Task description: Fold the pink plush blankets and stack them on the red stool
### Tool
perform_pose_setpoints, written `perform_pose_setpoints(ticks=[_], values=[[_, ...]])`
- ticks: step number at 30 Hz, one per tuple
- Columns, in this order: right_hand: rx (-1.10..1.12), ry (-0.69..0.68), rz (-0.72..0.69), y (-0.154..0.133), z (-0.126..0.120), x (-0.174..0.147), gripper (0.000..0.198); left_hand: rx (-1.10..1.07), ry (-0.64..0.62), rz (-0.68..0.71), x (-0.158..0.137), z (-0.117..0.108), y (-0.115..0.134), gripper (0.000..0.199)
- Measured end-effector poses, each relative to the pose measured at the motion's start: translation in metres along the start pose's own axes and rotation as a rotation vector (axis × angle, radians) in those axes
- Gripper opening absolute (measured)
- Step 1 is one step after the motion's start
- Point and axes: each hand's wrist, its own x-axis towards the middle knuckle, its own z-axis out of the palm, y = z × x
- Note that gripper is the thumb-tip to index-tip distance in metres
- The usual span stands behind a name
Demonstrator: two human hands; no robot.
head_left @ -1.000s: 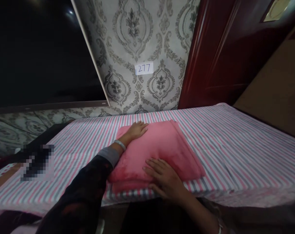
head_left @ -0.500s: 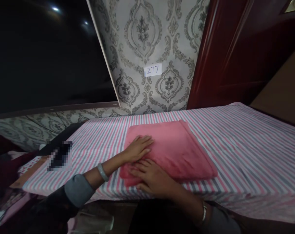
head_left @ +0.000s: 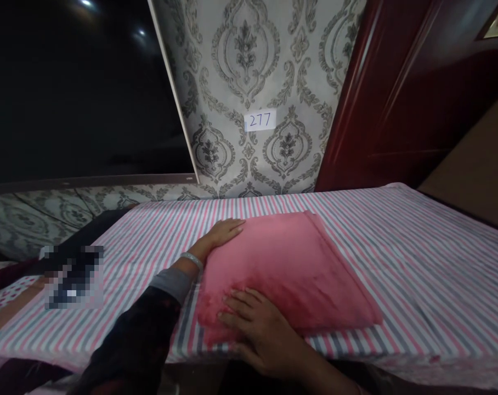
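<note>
A pink plush blanket point(head_left: 290, 258), folded into a flat, roughly square pad, lies on the striped cloth point(head_left: 417, 263) that covers the table. My left hand point(head_left: 224, 232) rests on the blanket's far left corner, fingers stretched out to the right. On its near left part, close to the table's front edge, my right hand point(head_left: 261, 329) lies flat with the fingers apart. Neither hand grips the fabric. Under the right palm, part of the blanket's near edge is hidden.
A large dark television screen point(head_left: 80, 93) is at the upper left. Patterned wallpaper bears a paper label point(head_left: 260, 119) reading 277. At the right stands a dark red glossy door point(head_left: 380, 109). A pixelated dark object point(head_left: 74, 280) lies at the table's left side.
My left hand has slid from the blanket's middle left to its far left corner, away from my right hand. The right hand stays on the near left part. The view has shifted slightly.
</note>
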Motion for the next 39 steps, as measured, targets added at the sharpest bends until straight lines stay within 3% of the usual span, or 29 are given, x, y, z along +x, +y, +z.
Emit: perform_pose_setpoints(ticks=[7, 12, 15, 19, 22, 25, 29, 35, 39], values=[[-0.069, 0.005, -0.002, 0.003, 0.005, 0.000, 0.052, -0.011, 0.111, -0.187, 0.007, 0.000, -0.012, 0.067], [-0.154, 0.024, -0.059, 0.002, 0.007, -0.004, 0.053, -0.035, 0.206, -0.258, -0.018, -0.008, -0.001, 0.068], [-0.244, 0.125, -0.025, 0.007, -0.012, -0.022, 0.048, -0.032, 0.246, -0.253, -0.057, -0.008, 0.012, 0.071], [-0.398, 0.385, 0.179, 0.036, -0.053, -0.075, 0.050, -0.031, 0.339, -0.092, -0.134, 0.012, 0.048, 0.073], [-0.480, 0.390, 0.276, 0.062, -0.066, -0.122, 0.058, -0.017, 0.339, 0.036, -0.186, 0.042, 0.080, 0.063], [-0.464, 0.334, 0.260, 0.077, -0.060, -0.154, 0.068, 0.040, 0.383, 0.067, -0.214, 0.073, 0.101, 0.073], [-0.417, 0.362, 0.243, 0.082, -0.049, -0.168, 0.073, 0.083, 0.459, 0.027, -0.223, 0.089, 0.107, 0.083], [-0.385, 0.385, 0.226, 0.090, -0.053, -0.169, 0.089, 0.146, 0.428, 0.069, -0.229, 0.078, 0.098, 0.077], [-0.402, 0.435, 0.211, 0.093, -0.051, -0.168, 0.089, 0.236, 0.505, 0.134, -0.229, 0.079, 0.092, 0.075]])
